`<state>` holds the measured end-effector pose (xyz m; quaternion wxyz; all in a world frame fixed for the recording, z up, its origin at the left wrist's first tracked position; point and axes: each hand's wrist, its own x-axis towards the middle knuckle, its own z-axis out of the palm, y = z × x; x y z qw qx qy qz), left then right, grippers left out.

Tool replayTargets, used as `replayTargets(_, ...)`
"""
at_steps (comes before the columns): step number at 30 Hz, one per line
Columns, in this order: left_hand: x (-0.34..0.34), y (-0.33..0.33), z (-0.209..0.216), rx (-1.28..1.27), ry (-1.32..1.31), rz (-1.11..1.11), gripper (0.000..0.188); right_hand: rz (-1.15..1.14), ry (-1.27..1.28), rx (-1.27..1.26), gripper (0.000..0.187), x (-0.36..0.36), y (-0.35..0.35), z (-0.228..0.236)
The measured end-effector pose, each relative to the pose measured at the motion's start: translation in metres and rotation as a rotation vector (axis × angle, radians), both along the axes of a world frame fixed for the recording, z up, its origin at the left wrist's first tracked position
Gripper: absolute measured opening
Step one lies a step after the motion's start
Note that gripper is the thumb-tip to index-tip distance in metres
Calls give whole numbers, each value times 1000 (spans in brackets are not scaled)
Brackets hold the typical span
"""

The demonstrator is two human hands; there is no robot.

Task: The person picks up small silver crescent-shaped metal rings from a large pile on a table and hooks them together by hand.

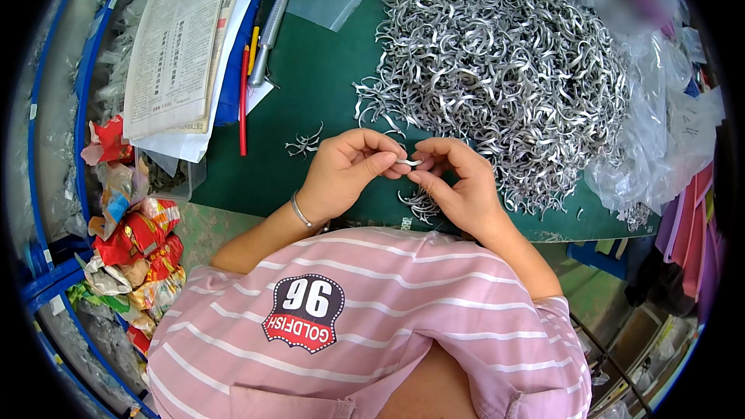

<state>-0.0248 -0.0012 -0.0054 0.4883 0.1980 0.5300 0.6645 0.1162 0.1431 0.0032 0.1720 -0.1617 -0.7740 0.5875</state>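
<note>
A small curved silvery metal piece (409, 162) is pinched between the fingertips of both hands over the green table. My left hand (347, 173) grips its left end with thumb and fingers, a metal bangle round the wrist. My right hand (463, 185) closes on its right end. Just beyond the hands rises a large heap of similar curved metal pieces (504, 70). Under the right hand's fingers lies a small cluster of pieces (420, 205), partly covered. Left of my left hand is another little group of pieces (304, 142).
At the far left are stacked newspapers (174, 46), a red pencil (244, 101), a yellow pen (254, 50) and a metal-handled tool (272, 31). A flat clear bag (324, 3) lies behind. Crumpled clear plastic (652, 124) borders the heap's right. Blue shelving (84, 70) stands at left.
</note>
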Motion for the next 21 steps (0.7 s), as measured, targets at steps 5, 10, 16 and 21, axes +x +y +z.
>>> replayTargets(5,2,-2,-2,119,86,25,10,4,20,-82,19,1,0,-4)
replayTargets(10,3,-3,1,179,391,0,11,-39,13,-293,14,3,-3,-6)
replayTargets(16,3,-4,5,152,-38,31,14,-2,172,79,10,0,2,-2)
replayTargets(21,-2,-7,6,-9,-84,-66,13,68,298,355,17,-2,4,-1)
